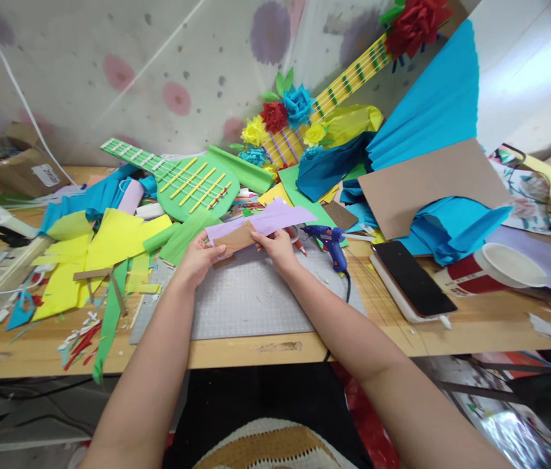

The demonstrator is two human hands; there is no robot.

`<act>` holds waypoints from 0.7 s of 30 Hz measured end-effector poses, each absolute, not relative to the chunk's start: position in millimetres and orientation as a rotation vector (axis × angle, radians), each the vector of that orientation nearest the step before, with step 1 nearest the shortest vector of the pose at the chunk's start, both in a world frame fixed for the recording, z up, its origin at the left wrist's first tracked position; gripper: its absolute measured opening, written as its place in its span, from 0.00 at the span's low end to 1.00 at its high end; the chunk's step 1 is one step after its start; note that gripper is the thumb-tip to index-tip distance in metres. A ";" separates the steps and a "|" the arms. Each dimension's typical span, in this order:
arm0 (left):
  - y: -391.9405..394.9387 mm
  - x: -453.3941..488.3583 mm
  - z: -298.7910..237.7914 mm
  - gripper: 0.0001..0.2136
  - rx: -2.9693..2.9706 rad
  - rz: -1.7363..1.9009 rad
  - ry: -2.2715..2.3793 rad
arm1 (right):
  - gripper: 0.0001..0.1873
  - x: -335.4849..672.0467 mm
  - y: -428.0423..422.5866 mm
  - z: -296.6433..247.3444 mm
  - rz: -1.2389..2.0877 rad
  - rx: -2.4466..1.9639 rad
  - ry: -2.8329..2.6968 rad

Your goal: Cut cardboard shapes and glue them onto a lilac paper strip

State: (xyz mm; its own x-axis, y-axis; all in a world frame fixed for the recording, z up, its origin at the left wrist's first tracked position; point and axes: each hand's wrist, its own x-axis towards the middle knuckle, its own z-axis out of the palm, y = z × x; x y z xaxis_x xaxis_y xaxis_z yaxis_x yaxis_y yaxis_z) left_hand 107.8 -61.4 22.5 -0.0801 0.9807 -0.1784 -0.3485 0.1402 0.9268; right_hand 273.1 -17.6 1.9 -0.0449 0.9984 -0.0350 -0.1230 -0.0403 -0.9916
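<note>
Between my two hands, above a grey cutting mat (251, 306), is a small piece of brown cardboard (236, 240) with a strip of purple paper (280, 218) lying along its far side. My left hand (197, 259) pinches the left end of the cardboard and paper. At the upper right corner of the cardboard, my right hand (278, 249) grips with thumb on top and fingers underneath. A blue glue gun (330, 242) lies just right of my right hand, its cord running toward the table's front edge. Part of the cardboard's underside is hidden.
A green paper instrument (197, 185) with yellow strips lies behind the mat. Yellow paper (109, 244) and scraps crowd the left. To the right are a black phone (415, 277) on a white block, a paper cup (490, 270) and a brown cardboard sheet (426, 189).
</note>
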 end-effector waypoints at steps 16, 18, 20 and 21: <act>-59.5 109.9 15.3 0.28 0.804 1.418 1.184 | 0.16 272.5 -20.4 4.3 1.357 -1.088 -1.116; -59.2 109.0 15.3 0.29 0.810 1.422 1.185 | 0.17 272.3 -20.3 4.1 1.396 -1.071 -1.091; -58.4 107.7 14.8 0.28 0.786 1.439 1.202 | 0.18 272.2 -20.4 3.8 1.439 -1.061 -1.097; -57.6 106.5 14.5 0.27 0.767 1.456 1.220 | 0.18 272.4 -20.8 4.0 1.462 -1.060 -1.123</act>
State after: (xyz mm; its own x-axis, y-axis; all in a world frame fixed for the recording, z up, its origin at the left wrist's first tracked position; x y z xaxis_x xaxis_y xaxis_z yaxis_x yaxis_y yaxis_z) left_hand 106.5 -57.6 14.5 -0.2548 0.9568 -0.1401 -0.3058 0.0577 0.9504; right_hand 272.4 -20.8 4.0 -0.1477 0.9862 -0.0746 -0.1823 -0.1013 -0.9780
